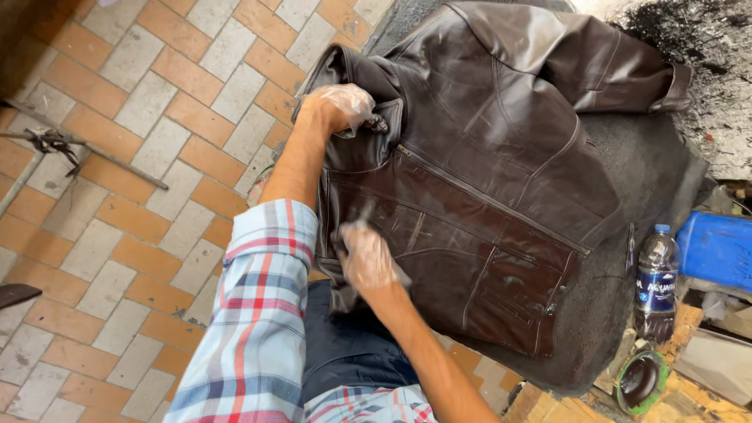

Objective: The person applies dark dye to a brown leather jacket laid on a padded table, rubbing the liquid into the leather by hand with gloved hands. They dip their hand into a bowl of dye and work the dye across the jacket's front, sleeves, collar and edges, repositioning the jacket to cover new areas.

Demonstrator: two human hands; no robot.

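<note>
A clear plastic bottle (656,280) with a blue cap, its dark contents low, stands well to the right of the right hand (366,257); just below it sits a round green-rimmed tin (640,381) holding dark paste. A blue container (718,249) lies beside the bottle. The brown leather jacket (486,172) lies spread on a dark mat (627,305), its hem near the mat's lower edge. The gloved left hand (341,108) is closed on the jacket's collar. The gloved right hand presses the jacket's front, blurred; whether it grips anything, I cannot tell. Tiled floor (141,180) lies open left of both hands, with a metal rod (86,145) there.
</note>
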